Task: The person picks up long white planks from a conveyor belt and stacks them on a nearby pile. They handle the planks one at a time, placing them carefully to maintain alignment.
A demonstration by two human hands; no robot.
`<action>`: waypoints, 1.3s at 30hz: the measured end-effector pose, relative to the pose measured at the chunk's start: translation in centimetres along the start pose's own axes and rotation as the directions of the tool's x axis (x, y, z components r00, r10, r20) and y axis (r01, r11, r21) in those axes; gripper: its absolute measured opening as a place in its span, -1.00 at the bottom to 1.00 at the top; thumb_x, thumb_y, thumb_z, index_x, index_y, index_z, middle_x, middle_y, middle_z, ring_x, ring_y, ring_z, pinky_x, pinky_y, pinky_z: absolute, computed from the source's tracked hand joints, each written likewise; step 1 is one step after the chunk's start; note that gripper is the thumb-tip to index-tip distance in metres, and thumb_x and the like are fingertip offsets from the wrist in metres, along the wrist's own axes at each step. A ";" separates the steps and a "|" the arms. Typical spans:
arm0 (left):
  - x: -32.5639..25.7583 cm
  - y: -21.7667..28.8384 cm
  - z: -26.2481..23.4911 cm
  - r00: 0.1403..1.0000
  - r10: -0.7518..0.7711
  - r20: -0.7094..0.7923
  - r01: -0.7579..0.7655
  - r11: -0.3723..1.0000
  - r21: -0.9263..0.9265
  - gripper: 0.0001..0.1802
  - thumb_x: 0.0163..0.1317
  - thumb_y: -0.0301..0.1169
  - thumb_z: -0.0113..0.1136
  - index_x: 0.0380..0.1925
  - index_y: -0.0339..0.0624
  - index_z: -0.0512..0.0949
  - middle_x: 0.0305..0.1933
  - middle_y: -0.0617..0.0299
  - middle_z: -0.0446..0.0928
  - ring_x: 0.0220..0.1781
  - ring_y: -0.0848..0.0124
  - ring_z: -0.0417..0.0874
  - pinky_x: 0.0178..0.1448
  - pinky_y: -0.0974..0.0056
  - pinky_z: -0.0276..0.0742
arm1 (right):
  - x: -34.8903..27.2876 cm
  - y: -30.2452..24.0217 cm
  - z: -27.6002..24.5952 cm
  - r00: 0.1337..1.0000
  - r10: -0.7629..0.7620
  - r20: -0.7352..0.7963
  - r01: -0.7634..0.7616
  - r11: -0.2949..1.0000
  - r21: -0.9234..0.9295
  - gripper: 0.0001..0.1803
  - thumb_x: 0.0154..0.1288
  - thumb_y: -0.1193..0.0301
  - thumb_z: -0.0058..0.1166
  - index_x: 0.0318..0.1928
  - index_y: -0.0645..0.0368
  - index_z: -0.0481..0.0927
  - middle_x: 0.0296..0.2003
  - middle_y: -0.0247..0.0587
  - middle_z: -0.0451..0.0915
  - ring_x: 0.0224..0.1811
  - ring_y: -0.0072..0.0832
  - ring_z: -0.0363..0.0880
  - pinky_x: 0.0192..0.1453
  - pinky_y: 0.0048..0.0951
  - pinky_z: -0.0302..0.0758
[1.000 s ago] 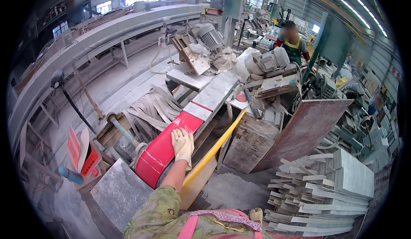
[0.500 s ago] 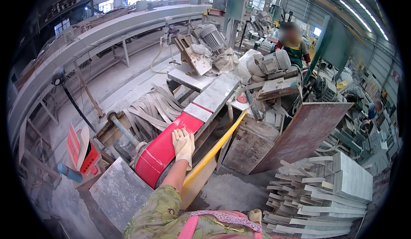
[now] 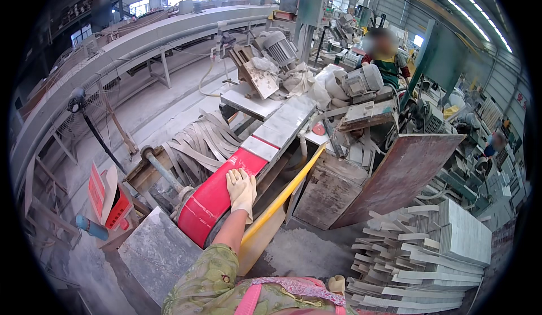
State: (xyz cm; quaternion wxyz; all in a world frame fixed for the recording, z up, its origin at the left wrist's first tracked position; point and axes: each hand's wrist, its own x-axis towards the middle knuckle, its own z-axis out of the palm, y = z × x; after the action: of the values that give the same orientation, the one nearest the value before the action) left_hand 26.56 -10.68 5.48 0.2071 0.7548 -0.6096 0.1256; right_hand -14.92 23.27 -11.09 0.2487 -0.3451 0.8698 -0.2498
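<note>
My left hand [image 3: 241, 189], gloved, fingers flat and released, rests on red belt [image 3: 217, 197] beside yellow rail [image 3: 282, 197]; right hand unseen

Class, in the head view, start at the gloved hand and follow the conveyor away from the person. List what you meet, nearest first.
Gloved hand on the red belt → grey stone slab on the conveyor → grey electric motor → curved grey beam.
</note>
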 end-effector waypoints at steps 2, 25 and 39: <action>0.0 0.0 -0.1 1.000 -0.001 0.006 0.001 1.000 0.013 -0.35 0.50 -0.07 -0.10 0.26 -0.49 0.46 0.32 -0.34 0.47 0.47 -0.18 0.37 0.63 -0.10 0.07 | -0.1 -0.2 -0.1 1.000 -0.012 -0.007 0.012 1.000 0.003 -0.63 0.15 0.34 0.08 -0.15 0.39 0.66 -0.25 0.28 0.70 -0.11 0.03 0.72 0.04 -0.13 0.60; 0.0 0.0 0.3 1.000 0.000 -0.004 0.000 1.000 -0.001 -0.35 0.50 -0.08 -0.08 0.27 -0.50 0.44 0.32 -0.35 0.46 0.48 -0.19 0.35 0.63 -0.11 0.05 | -0.4 -0.2 0.1 0.999 -0.026 -0.044 0.027 0.999 0.029 -0.66 0.14 0.34 0.05 -0.22 0.39 0.66 -0.31 0.28 0.69 -0.17 0.04 0.72 -0.01 -0.09 0.59; 0.0 0.0 0.1 1.000 0.000 0.018 0.000 1.000 -0.012 -0.34 0.50 -0.07 -0.10 0.28 -0.51 0.42 0.33 -0.35 0.45 0.49 -0.19 0.33 0.63 -0.12 0.05 | 0.6 1.4 1.0 0.998 0.043 0.044 -0.043 0.999 -0.015 -0.63 0.15 0.35 0.03 -0.15 0.39 0.67 -0.28 0.26 0.70 -0.14 0.02 0.72 0.02 -0.12 0.59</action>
State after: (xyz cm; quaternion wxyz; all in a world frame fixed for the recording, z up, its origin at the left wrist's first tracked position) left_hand 26.60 -10.73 5.44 0.2061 0.7547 -0.6120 0.1153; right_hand -15.37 23.44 -12.89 0.2708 -0.3337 0.8731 -0.2305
